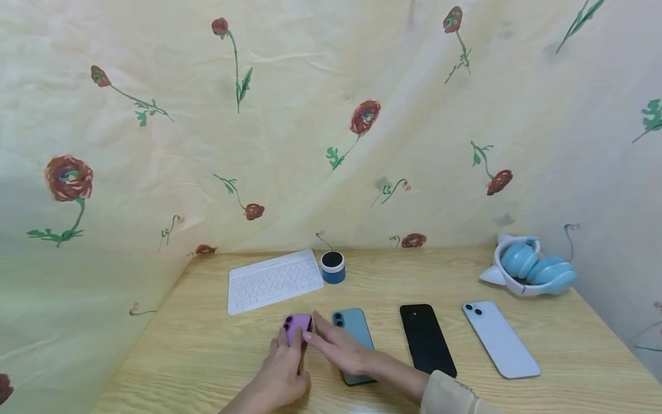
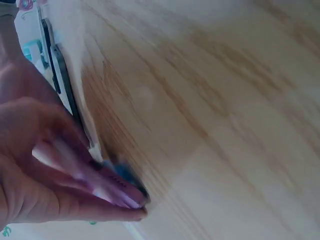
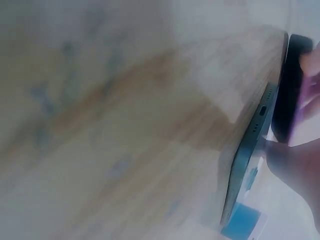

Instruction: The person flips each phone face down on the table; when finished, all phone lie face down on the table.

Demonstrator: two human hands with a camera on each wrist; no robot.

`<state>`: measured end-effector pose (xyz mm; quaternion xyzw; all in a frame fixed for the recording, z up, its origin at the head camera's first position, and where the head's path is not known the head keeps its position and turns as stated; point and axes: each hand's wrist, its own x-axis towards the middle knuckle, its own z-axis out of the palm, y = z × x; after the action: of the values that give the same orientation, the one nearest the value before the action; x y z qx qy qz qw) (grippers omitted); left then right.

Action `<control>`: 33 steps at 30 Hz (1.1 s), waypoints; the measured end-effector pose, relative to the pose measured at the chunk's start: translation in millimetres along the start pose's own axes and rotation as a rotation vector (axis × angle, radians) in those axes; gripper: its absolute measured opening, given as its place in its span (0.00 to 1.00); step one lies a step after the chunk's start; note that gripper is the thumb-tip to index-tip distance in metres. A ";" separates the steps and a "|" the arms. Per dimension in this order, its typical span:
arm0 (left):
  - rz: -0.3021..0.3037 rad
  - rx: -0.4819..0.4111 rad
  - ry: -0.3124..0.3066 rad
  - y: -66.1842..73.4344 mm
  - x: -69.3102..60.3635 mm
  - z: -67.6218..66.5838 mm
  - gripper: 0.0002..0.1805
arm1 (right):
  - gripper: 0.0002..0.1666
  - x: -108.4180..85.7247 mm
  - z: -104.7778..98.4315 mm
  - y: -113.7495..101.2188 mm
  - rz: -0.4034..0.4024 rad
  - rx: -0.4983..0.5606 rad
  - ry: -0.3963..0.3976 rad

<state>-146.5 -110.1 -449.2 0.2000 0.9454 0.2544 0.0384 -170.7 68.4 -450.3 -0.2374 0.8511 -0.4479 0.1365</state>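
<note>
In the head view a purple phone (image 1: 298, 322) is tilted up off the table, its camera side showing. My left hand (image 1: 281, 368) holds it, fingers along its back and edge. From the right, my right hand (image 1: 342, 348) pinches the phone's right edge with thumb and fingers. The left wrist view shows the phone's edge with small holes (image 2: 117, 184), partly blurred. Its dark screen side (image 3: 289, 92) shows in the right wrist view. Beneath the right hand lies a teal phone (image 1: 357, 328), partly covered by that hand and wrist.
To the right lie a black phone (image 1: 426, 339) and a pale blue phone (image 1: 501, 339). Behind are a white keyboard (image 1: 274, 282), a small blue speaker-like cylinder (image 1: 333, 268) and blue-white headphones (image 1: 532, 267) at the back right. A flowered cloth (image 1: 310, 126) hangs behind the table (image 1: 196, 351).
</note>
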 end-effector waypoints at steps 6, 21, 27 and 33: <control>-0.015 -0.084 0.083 -1.4 1.0 -5.4 0.50 | 0.47 2.3 0.4 0.5 0.009 -0.007 -0.003; -0.004 -0.323 0.144 -8.9 5.1 -4.3 0.57 | 0.42 8.3 12.8 -3.3 -0.009 0.123 -0.037; -0.008 -0.345 -0.013 -16.8 2.2 -10.5 0.78 | 0.45 9.3 13.5 -4.0 0.038 0.134 -0.022; 0.011 -0.341 -0.032 -29.3 -2.1 -10.0 0.79 | 0.48 9.3 14.2 -3.6 0.053 0.137 -0.042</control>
<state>-156.8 -138.7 -455.1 0.1999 0.8867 0.4082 0.0853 -171.3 51.9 -455.4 -0.2143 0.8214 -0.4961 0.1822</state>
